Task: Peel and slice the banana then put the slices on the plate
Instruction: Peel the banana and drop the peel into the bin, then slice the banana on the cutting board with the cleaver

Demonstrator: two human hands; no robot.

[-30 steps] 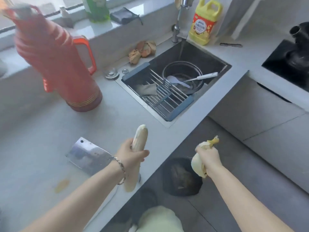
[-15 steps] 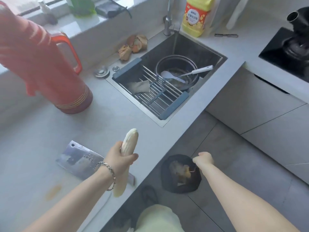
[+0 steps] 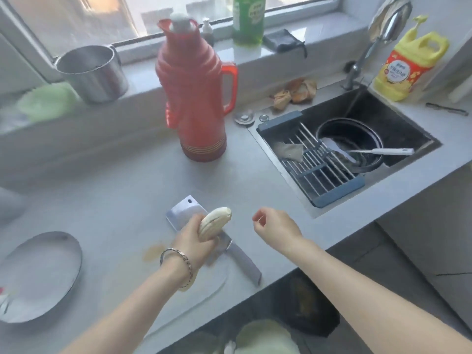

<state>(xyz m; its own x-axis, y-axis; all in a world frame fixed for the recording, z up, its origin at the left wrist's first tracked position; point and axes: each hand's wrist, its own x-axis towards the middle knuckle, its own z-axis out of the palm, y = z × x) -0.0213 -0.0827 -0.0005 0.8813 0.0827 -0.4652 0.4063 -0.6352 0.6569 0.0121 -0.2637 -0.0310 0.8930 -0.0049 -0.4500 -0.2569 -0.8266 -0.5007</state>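
Observation:
My left hand [image 3: 194,244] grips the peeled banana [image 3: 214,226] around its middle, holding it above the counter; its pale tip points up and to the right. Under it lies a cleaver [image 3: 182,212] flat on the grey counter, its grey handle [image 3: 244,263] pointing toward the counter's front edge. My right hand [image 3: 277,229] hovers to the right of the banana with fingers loosely curled and nothing in it. A white plate [image 3: 43,274] with a dark rim sits at the far left of the counter.
A red thermos jug [image 3: 195,93] stands behind the cleaver. To the right is the sink [image 3: 398,118] with a drying rack [image 3: 316,164] and a pan. A steel cup [image 3: 93,72], green bottle [image 3: 249,19] and yellow bottle [image 3: 408,65] stand at the back. A black bin [image 3: 309,305] sits on the floor.
My right hand dropped the banana peel into the bin on the floor and came back up over the counter, holding nothing. The view swung left, bringing the plate into sight.

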